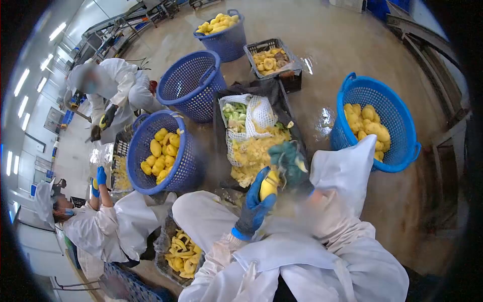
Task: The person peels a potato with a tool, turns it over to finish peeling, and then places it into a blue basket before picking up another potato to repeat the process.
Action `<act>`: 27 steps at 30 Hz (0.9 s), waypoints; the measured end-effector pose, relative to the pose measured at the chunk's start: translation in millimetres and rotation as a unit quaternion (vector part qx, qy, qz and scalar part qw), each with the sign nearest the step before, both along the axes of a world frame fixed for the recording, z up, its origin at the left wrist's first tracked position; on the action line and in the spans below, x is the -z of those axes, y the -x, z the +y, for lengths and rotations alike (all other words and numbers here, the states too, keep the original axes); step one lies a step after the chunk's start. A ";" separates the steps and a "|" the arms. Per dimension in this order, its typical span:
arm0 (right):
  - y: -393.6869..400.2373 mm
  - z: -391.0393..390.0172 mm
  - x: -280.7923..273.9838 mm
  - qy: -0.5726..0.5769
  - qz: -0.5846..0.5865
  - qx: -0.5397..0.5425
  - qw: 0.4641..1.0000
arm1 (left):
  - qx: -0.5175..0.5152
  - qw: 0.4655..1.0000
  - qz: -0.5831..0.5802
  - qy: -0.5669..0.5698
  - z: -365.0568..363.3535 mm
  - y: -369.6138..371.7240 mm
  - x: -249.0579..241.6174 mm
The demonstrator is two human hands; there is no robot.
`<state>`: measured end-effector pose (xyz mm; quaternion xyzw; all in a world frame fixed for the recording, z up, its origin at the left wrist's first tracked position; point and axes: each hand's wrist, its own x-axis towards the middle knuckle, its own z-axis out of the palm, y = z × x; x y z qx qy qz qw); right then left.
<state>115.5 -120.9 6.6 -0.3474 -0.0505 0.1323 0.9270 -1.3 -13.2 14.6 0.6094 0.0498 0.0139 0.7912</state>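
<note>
In the head view, my left hand (254, 209), in a blue and dark glove, is closed around a yellow mango-like fruit (269, 185). My right hand (288, 160), in a dark green glove, is just beyond the fruit. Its fingers look curled and are partly blurred; a small pale piece shows at them, but I cannot make out what they hold. Below both hands stands a black-lined crate (217, 146) with yellow peelings (249, 158), white netting (259, 113) and green scraps (235, 115).
A bright blue basket (402, 123) of yellow fruit stands right. Purple-blue baskets (188, 156) (168, 83) (231, 48) are left and ahead. Dark crates (246, 48) (163, 251) hold yellow pieces. Two co-workers (108, 221) (113, 75) in white work on the left. Metal frames (422, 40) line the right.
</note>
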 end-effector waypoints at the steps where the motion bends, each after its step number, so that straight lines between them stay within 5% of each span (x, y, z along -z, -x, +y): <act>1: -11.8 -6.3 27.5 0.108 -0.075 0.041 0.990 | 0.002 1.000 0.001 -0.003 -1.7 -1.9 -5.9; 3: -48.0 -12.3 63.3 0.313 -0.224 0.118 0.915 | 0.008 1.000 -0.007 0.005 -0.2 1.6 -0.4; 4: -51.7 -13.1 54.6 -0.061 0.002 0.019 0.998 | 0.011 1.000 -0.013 0.007 3.8 -0.2 0.8; 6: -38.6 -9.6 35.8 0.079 0.003 0.011 0.997 | 0.019 1.000 0.012 0.004 8.4 -4.0 -2.4; 9: -16.5 1.9 -1.9 0.064 0.051 0.014 0.997 | 0.002 1.000 -0.021 0.001 -1.2 -0.3 5.1; 11: -48.9 -7.2 45.7 -0.080 0.051 -0.008 0.995 | 0.017 1.000 0.000 -0.005 3.1 1.1 -3.1; 12: -52.8 -14.6 55.7 0.031 0.051 0.017 0.998 | 0.015 1.000 -0.005 0.014 8.1 -5.8 -3.2; 15: -15.3 -7.4 1.2 0.193 -0.193 -0.012 0.962 | 0.003 0.990 0.025 0.139 0.3 1.8 5.3; 16: -14.8 -2.1 -2.7 0.181 -0.049 -0.062 0.980 | 0.003 0.977 0.036 0.208 -4.7 -3.0 0.9; 19: -51.0 -14.2 46.9 0.002 0.039 0.020 0.999 | -0.036 0.937 0.060 0.344 -4.5 -8.8 0.7; 21: -48.9 -17.8 55.5 0.121 -0.163 -0.004 0.979 | -0.067 0.911 0.085 0.399 -5.8 -4.8 1.4; 22: -21.5 -12.3 13.4 0.220 -0.317 0.020 0.922 | -0.006 0.893 0.090 0.440 -1.4 -6.7 -1.0; 24: -9.4 3.0 46.0 0.217 -0.108 -0.085 0.966 | -0.011 0.908 0.108 0.405 -5.8 -10.3 2.8; 27: -66.6 -17.6 67.0 0.204 -0.125 0.109 0.965 | 0.010 0.921 0.114 0.373 -1.1 -8.2 10.8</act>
